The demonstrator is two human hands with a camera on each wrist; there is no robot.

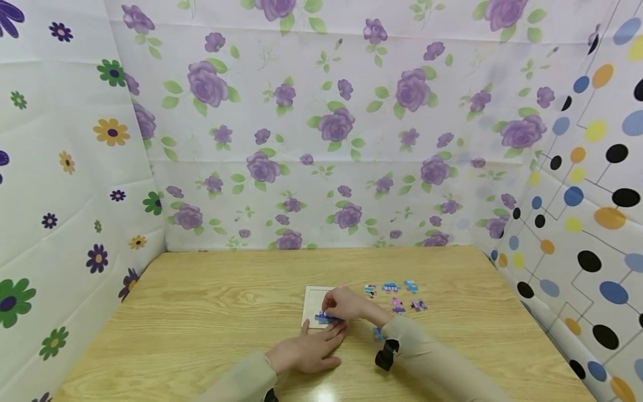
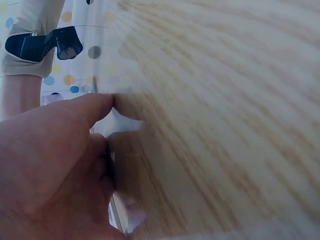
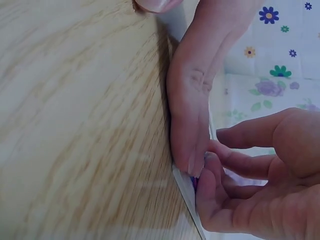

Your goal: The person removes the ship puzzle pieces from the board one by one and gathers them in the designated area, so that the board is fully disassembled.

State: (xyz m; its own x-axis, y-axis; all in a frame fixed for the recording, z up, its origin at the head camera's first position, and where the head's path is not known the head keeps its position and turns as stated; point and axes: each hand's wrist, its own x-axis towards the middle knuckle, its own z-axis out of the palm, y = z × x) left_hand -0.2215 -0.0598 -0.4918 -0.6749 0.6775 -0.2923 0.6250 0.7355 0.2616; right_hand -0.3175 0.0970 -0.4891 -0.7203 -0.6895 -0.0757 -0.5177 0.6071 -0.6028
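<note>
A white puzzle tray (image 1: 308, 304) lies on the table, with joined blue and purple jigsaw pieces (image 1: 321, 318) along its near side. My left hand (image 1: 313, 352) lies flat with spread fingers, its fingertips on the tray's near edge. Above the tray, my right hand (image 1: 346, 304) has curled fingers and pinches a jigsaw piece at the joined row; the fingers hide most of that piece. In the right wrist view, a bit of purple piece (image 3: 194, 183) shows beside the fingertips of both hands. The left wrist view shows the left hand (image 2: 55, 165) low against the tabletop.
Several loose jigsaw pieces (image 1: 390, 287) lie right of the tray, blue ones at the back and pink ones (image 1: 397, 305) nearer. Another blue piece (image 1: 378, 334) lies beside the right forearm. Patterned cloth walls (image 1: 321, 167) border the wooden table (image 1: 226, 301).
</note>
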